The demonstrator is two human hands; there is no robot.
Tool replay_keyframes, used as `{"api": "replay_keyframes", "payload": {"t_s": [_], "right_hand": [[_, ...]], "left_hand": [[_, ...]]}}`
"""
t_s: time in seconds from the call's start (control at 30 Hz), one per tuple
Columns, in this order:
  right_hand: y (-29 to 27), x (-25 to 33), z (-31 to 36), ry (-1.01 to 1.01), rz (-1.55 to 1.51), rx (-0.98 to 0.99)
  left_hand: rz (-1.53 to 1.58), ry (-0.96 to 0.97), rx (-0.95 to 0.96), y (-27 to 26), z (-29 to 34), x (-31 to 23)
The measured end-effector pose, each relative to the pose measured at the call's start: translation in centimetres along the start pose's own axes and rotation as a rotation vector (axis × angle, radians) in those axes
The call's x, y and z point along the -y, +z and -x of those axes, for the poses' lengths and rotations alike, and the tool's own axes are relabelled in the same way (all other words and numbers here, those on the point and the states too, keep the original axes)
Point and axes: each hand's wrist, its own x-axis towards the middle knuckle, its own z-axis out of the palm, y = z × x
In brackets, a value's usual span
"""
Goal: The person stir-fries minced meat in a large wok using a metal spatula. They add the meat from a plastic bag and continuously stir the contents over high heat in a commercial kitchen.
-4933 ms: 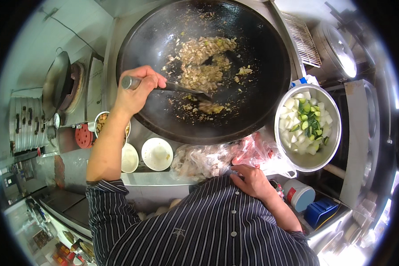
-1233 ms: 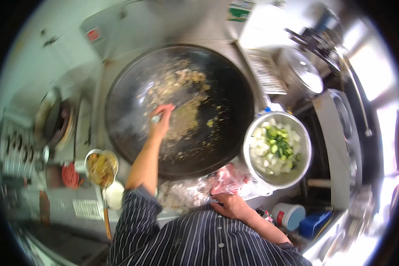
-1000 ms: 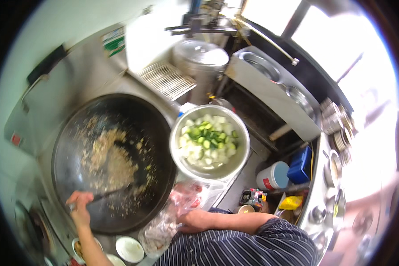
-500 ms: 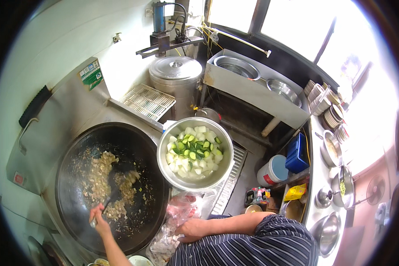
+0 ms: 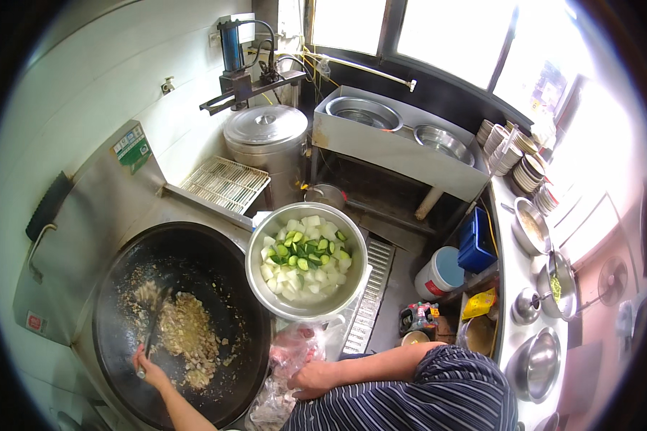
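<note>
My left hand [image 5: 149,369] is closed round the handle of a long wok spatula [image 5: 152,327], which slants into a large dark wok [image 5: 230,248]. The spatula's tip lies at the left of the pale, chopped, browned food [image 5: 187,330], and bits of it cling to the wok's wall. My right hand [image 5: 313,378] is curled on a clear plastic bag [image 5: 273,395], its fingertips partly hidden. Reddish, meat-like pieces [image 5: 295,345] show through the bag. Just beyond it, a metal bowl [image 5: 361,276] holds white chunks and green slices.
A lidded steel pot [image 5: 266,129] stands behind a wire rack [image 5: 226,183]. Basins [image 5: 363,111] sit in a trough by the window. At right, a counter [image 5: 505,208] carries bowls and stacked dishes. A white bucket [image 5: 438,276] and a blue crate [image 5: 476,241] stand near it.
My left hand has moved left and slightly down with the spatula, and the food is gathered more toward the wok's middle. My right hand stays at the bag. The view has shifted slightly.
</note>
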Motion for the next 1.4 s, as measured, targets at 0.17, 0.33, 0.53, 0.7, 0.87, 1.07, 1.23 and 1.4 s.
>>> {"api": "replay_keyframes", "payload": {"t_s": [0.17, 0.33, 0.53, 0.7, 0.87, 1.07, 1.23, 1.4], "right_hand": [[-0.1, 0.6, 0.1, 0.024, -0.009, 0.018], [0.1, 0.6, 0.0, 0.012, -0.1, 0.016], [0.4, 0.0, -0.5, -0.081, -0.065, -0.009], [0.7, 0.5, -0.6, -0.103, -0.042, 0.001], [0.8, 0.8, 0.3, -0.009, -0.017, 0.005], [0.4, 1.0, 0.8, -0.001, -0.071, -0.044], [0.0, 1.1, 0.6, -0.042, -0.036, -0.025], [0.4, 1.3, 0.6, 0.013, 0.02, -0.004]], "left_hand": [[0.063, -0.185, 0.251, -1.1, 4.2, -7.0], [-0.169, -0.061, 0.461, -9.7, 3.2, -14.1], [-0.163, 0.06, 0.183, -4.4, 1.5, -3.4], [0.217, -0.133, 0.067, 2.7, 3.3, -0.3], [0.024, -0.032, 0.406, -2.7, 4.1, -10.2], [-0.309, 0.025, 0.425, -7.3, 2.1, -12.9], [-0.245, 0.112, 0.04, -0.6, 2.1, -3.0], [0.066, -0.016, 0.176, 2.9, 4.7, -1.5]]}}
